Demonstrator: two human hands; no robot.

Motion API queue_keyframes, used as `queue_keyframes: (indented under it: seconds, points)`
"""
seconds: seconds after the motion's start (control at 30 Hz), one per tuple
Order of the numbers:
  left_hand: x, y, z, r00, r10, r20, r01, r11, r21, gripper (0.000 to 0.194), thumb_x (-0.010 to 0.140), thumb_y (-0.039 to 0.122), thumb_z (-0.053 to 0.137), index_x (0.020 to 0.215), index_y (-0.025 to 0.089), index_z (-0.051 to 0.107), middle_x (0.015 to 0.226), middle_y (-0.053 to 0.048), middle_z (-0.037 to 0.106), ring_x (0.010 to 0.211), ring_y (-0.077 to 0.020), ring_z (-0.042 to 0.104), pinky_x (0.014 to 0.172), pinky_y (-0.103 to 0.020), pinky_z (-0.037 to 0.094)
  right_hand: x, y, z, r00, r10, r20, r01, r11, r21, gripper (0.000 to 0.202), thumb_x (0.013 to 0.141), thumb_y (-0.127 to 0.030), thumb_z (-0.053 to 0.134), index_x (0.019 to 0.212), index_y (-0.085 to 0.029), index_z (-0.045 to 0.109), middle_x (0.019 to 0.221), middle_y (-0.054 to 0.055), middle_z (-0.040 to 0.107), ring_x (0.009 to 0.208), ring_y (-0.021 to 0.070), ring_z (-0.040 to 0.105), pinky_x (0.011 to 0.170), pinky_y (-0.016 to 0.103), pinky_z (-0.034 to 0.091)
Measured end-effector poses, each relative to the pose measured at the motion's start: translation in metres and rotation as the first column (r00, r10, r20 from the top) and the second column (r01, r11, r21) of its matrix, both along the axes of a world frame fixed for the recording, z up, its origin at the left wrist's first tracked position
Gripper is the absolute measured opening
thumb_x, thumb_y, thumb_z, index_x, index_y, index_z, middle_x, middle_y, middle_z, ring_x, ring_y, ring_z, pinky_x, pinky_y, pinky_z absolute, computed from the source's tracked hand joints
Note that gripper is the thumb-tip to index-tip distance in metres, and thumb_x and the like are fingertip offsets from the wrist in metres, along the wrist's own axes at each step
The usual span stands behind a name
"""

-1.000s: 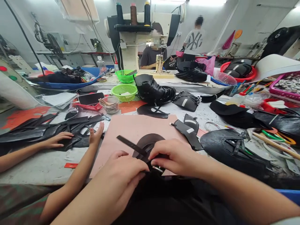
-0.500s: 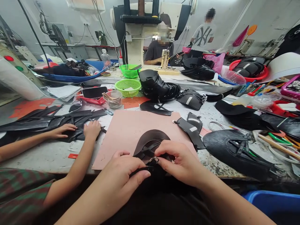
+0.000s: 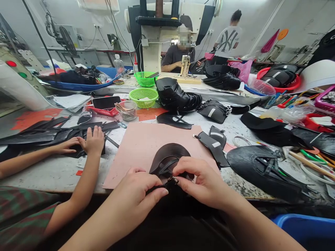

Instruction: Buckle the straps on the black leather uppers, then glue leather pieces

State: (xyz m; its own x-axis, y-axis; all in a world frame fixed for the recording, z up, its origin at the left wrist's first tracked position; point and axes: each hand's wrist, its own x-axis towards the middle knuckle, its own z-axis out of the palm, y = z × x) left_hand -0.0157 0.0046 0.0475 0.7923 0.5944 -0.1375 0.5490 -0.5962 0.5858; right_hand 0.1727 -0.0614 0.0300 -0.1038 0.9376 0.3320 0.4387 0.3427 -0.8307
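Note:
Right in front of me, a black leather shoe upper (image 3: 171,150) rests with its curved end on the pink board (image 3: 136,146). My left hand (image 3: 136,195) pinches a black strap between thumb and fingers. Opposite it, my right hand (image 3: 200,177) grips a small metal buckle (image 3: 172,180) at the strap's end. Both hands meet at the buckle, and the fingers partly cover it. To the right of the board lie two black pieces (image 3: 209,141) with pale strips and metal fittings. A larger black upper (image 3: 258,167) with straps lies farther right.
At left, a co-worker's hands (image 3: 94,139) are on black strips (image 3: 34,137). Across the back stand a stack of black uppers (image 3: 178,96), a green basket (image 3: 143,97), a plastic cup (image 3: 127,111) and a red tray (image 3: 111,113). A blue bin (image 3: 303,219) sits low at right.
My hands stay in nearly the same place, while the strap and buckle between them have shifted slightly. The co-worker's nearer hand has moved left and lifted its fingers.

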Motion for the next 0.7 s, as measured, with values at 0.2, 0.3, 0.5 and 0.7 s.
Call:
queue_keyframes:
  seconds: [0.2, 0.3, 0.5, 0.7]
  points:
    - [0.0023, 0.0028, 0.0011, 1.000, 0.023, 0.020, -0.022, 0.998, -0.056, 0.021, 0.084, 0.036, 0.047, 0.086, 0.027, 0.066, 0.088, 0.000, 0.068, 0.087, -0.0197, 0.055, 0.081, -0.031, 0.040, 0.0007, 0.0013, 0.0019, 1.000, 0.017, 0.004, -0.017, 1.000, -0.006, 0.013, 0.075, -0.008, 0.054, 0.078, -0.018, 0.061, 0.071, 0.001, 0.058, 0.067, 0.0128, 0.053, 0.061, 0.024, 0.040]
    - [0.0024, 0.0040, 0.0023, 0.998, 0.028, 0.050, -0.024, 0.997, -0.080, 0.020, 0.082, 0.036, 0.049, 0.090, 0.028, 0.066, 0.091, 0.001, 0.068, 0.092, -0.0208, 0.055, 0.081, -0.031, 0.041, 0.0014, 0.0016, 0.0025, 1.000, 0.026, 0.016, -0.026, 1.000, -0.004, 0.013, 0.075, -0.008, 0.054, 0.078, -0.019, 0.062, 0.071, 0.001, 0.058, 0.067, 0.0131, 0.053, 0.061, 0.024, 0.041]
    - [0.0032, 0.0066, 0.0027, 0.992, -0.018, 0.125, 0.032, 0.994, -0.108, 0.018, 0.082, 0.033, 0.052, 0.089, 0.029, 0.068, 0.093, 0.002, 0.069, 0.086, -0.0180, 0.060, 0.077, -0.027, 0.042, 0.0026, 0.0021, 0.0049, 0.998, 0.045, 0.048, -0.044, 0.999, -0.018, 0.012, 0.077, -0.010, 0.054, 0.078, -0.019, 0.062, 0.073, 0.001, 0.059, 0.070, 0.0135, 0.053, 0.063, 0.025, 0.041]
    - [0.0042, 0.0079, -0.0014, 0.976, -0.024, 0.215, 0.056, 0.988, -0.144, 0.020, 0.083, 0.030, 0.052, 0.094, 0.031, 0.068, 0.092, 0.004, 0.070, 0.087, -0.0159, 0.060, 0.077, -0.023, 0.041, 0.0017, 0.0025, 0.0082, 0.997, 0.052, 0.049, -0.050, 0.998, -0.040, 0.013, 0.076, -0.008, 0.055, 0.078, -0.018, 0.063, 0.074, 0.001, 0.059, 0.071, 0.0132, 0.054, 0.063, 0.025, 0.041]
